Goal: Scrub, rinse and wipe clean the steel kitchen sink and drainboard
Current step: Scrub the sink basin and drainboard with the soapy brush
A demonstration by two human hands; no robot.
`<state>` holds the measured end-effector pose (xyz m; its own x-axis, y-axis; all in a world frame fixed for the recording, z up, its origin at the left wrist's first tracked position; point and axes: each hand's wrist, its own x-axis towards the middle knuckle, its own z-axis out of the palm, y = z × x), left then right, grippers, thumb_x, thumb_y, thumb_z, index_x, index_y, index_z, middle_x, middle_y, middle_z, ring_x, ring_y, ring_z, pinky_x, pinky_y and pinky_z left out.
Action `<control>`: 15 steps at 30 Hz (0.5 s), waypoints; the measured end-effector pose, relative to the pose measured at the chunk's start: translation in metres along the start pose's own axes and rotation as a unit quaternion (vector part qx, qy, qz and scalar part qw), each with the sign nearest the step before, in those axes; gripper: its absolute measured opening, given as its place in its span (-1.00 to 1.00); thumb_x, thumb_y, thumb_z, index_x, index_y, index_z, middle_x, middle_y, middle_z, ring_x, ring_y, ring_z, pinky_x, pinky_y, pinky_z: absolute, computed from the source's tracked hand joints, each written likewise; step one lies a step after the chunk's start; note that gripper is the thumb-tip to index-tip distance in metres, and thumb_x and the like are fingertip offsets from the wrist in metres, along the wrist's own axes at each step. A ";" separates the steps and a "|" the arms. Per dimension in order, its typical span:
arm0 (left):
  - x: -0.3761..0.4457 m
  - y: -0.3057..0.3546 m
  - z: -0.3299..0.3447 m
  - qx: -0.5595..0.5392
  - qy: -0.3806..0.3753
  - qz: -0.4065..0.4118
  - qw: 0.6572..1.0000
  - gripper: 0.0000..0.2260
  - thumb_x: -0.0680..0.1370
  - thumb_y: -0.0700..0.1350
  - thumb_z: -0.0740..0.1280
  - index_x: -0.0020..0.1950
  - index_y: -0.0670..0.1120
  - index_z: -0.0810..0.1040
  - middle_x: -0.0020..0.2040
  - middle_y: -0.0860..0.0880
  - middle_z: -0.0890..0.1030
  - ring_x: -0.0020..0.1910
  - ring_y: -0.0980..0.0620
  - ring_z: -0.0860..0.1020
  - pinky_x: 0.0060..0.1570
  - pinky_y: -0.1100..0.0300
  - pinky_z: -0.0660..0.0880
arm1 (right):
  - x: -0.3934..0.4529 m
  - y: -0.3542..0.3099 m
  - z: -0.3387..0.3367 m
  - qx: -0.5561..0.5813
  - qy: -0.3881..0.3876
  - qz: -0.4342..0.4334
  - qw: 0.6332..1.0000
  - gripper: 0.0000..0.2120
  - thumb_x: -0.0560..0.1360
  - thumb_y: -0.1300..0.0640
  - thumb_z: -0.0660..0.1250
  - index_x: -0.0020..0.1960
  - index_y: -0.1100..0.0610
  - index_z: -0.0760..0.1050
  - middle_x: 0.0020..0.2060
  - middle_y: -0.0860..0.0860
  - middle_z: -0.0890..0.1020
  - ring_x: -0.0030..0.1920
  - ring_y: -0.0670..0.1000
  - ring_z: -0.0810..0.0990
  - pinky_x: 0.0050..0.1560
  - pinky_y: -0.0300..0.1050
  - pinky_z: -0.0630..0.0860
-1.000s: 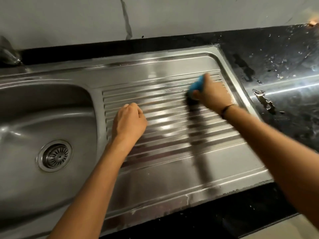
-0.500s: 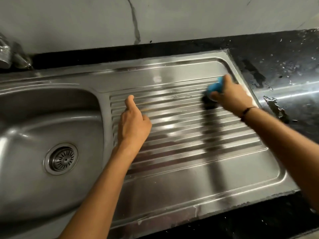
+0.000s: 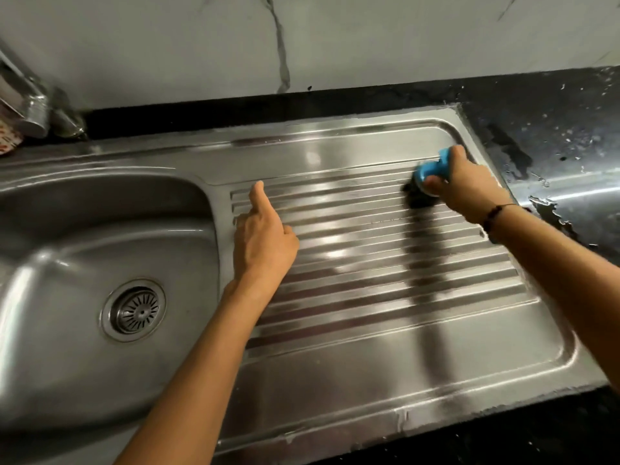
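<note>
Head view, the only 1 supplied.

Hands: the right hand (image 3: 469, 186), upper right of the frame, has its fingers curled round a blue scrubber (image 3: 432, 167), whose dark underside sits on the far ribs of the drainboard (image 3: 369, 330). The left hand (image 3: 265, 236), centre of the frame, holds nothing; its forefinger points up-frame over the ribs with the other fingers folded. Whether it touches the steel cannot be told.

Task items: the drainboard fills the centre and right of the frame; the sink (image 3: 67, 330) with its drain (image 3: 134, 310) lies at the left.

Risks, as judgements:
1. The scrubber is close to the drainboard's raised right rim. An outward stroke could run over it onto the black counter (image 3: 570, 135), which already carries splashes and a wet patch, and spread more mess there.
2. The ribs look wet and shiny. A hard push could make the scrubber skid and knock the knuckles on the rim.
3. Pale residue shows along the near edge, bottom centre; strokes kept to the ribs would miss it.

Room: open steel lies between the 2 hands and toward the bottom of the frame. Up-frame, the wall (image 3: 369, 45) closes in just behind the back rim. A tap (image 3: 30, 105) stands at the upper left, well apart from both hands.
</note>
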<state>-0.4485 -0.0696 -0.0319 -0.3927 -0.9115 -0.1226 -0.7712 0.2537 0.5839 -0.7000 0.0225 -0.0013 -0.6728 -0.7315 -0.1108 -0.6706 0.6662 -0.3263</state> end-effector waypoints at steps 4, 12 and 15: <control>0.016 0.013 0.004 0.060 -0.045 -0.002 0.997 -0.26 0.53 -0.21 0.22 0.52 -0.09 -0.22 0.20 -0.23 0.50 0.08 -0.21 0.50 -0.05 0.03 0.40 | -0.001 -0.087 0.052 0.048 -0.040 -0.090 0.994 -0.66 0.55 0.00 0.23 0.22 0.15 0.28 -0.09 0.09 0.54 -0.04 0.17 0.55 -0.15 -0.03 0.36; 0.046 0.032 -0.019 0.145 -0.152 0.030 0.977 -0.16 0.52 -0.19 0.22 0.45 -0.09 -0.44 -0.29 -0.10 0.45 -0.38 -0.01 0.43 -0.42 0.16 0.33 | 0.026 -0.032 0.012 0.039 -0.064 -0.064 0.995 -0.58 0.55 0.01 0.26 0.31 0.16 0.26 0.10 0.19 0.54 0.09 0.17 0.53 0.00 -0.05 0.39; 0.042 0.033 -0.016 0.143 -0.163 0.034 0.976 -0.18 0.53 -0.19 0.20 0.46 -0.07 -0.43 -0.30 -0.10 0.44 -0.36 -0.04 0.44 -0.36 0.10 0.39 | 0.035 0.019 -0.021 0.012 -0.044 0.034 0.998 -0.54 0.54 0.02 0.28 0.35 0.17 0.24 0.18 0.20 0.50 0.15 0.20 0.50 0.07 -0.02 0.40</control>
<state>-0.4828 -0.1048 -0.0048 -0.5505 -0.7499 -0.3668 -0.8277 0.4331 0.3567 -0.7429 0.0121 0.0081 -0.6852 -0.6958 -0.2152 -0.6164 0.7114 -0.3376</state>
